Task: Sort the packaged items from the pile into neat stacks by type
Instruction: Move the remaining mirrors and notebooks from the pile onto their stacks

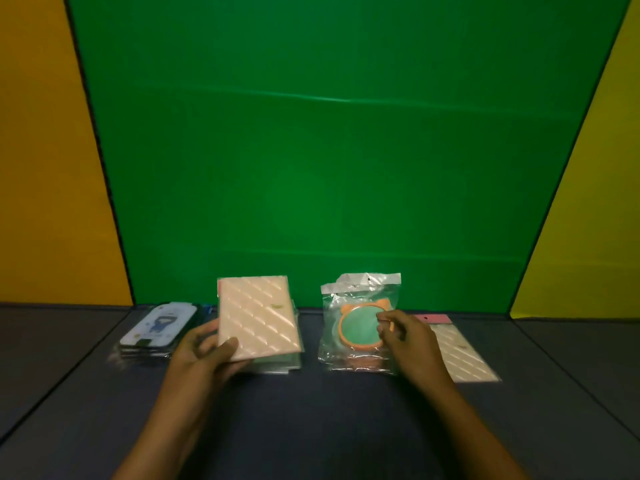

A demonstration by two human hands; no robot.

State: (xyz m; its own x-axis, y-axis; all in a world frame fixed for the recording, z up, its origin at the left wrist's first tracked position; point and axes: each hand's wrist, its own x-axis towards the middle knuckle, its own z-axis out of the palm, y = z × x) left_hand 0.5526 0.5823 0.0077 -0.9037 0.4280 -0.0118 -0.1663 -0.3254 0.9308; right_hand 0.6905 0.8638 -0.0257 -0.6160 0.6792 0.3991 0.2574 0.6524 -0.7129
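My left hand (pixel 207 355) grips a pink quilted packet (pixel 258 317) by its lower left corner, thumb on top, holding it tilted over a stack of like packets (pixel 280 365). My right hand (pixel 405 336) pinches the right side of a clear bag holding a round green mirror with an orange eared rim (pixel 358 329), which lies on a small stack of the same bags. Another pink quilted packet (pixel 464 355) with a pink header lies flat to the right, partly hidden by my right hand. A stack of cartoon-printed packets (pixel 157 329) sits at the left.
All lies on a dark grey table (pixel 311 427) with seams running diagonally at both sides. A green backdrop (pixel 329 150) rises right behind the stacks, flanked by yellow panels.
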